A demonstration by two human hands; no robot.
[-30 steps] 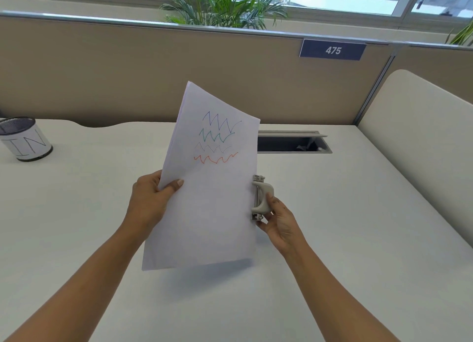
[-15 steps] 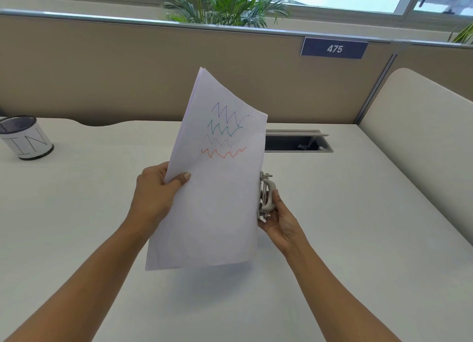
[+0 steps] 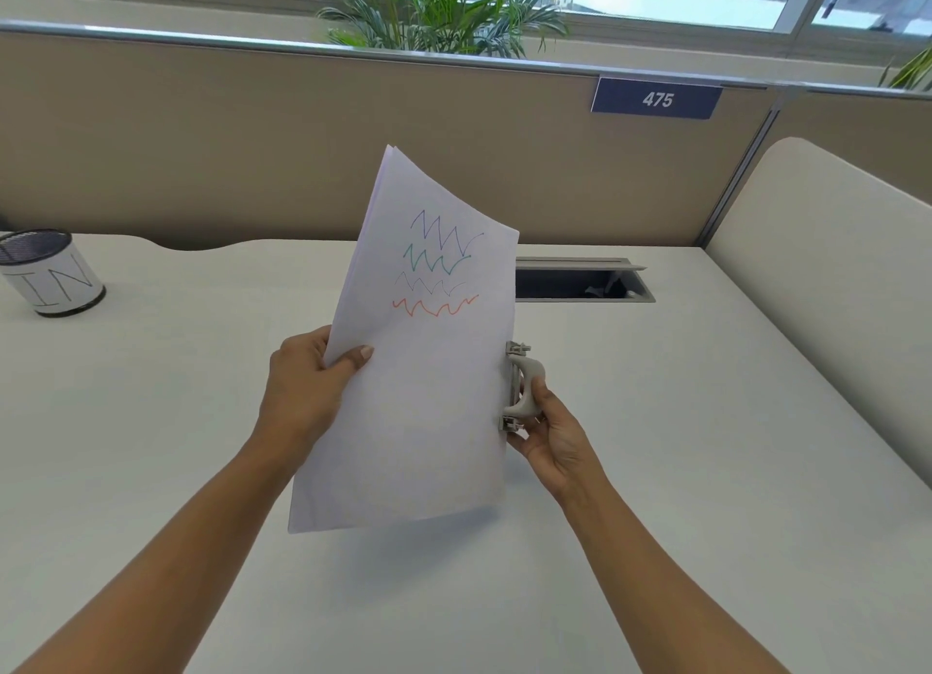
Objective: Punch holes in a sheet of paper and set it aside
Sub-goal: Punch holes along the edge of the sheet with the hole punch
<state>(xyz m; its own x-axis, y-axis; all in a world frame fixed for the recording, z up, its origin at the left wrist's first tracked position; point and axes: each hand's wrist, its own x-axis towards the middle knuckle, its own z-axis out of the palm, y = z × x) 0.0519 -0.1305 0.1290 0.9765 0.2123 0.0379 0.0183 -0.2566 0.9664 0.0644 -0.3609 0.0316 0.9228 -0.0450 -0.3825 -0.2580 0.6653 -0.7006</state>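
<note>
Cup [image 3: 50,275] stands far left — cable hatch [image 3: 580,282] beyond.

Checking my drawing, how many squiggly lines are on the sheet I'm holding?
4, stacked on the sheet's upper half: purple squiggle on top, green squiggle below, faint grey squiggle next, orange squiggle lowest.

Held up over the counter [image 3: 706,446].
Between left hand [image 3: 302,386] and right hand [image 3: 552,434], the sheet [image 3: 418,411]; hole punch [image 3: 522,386] seemingly astride its right edge; cup [image 3: 50,275] far back left.
</note>
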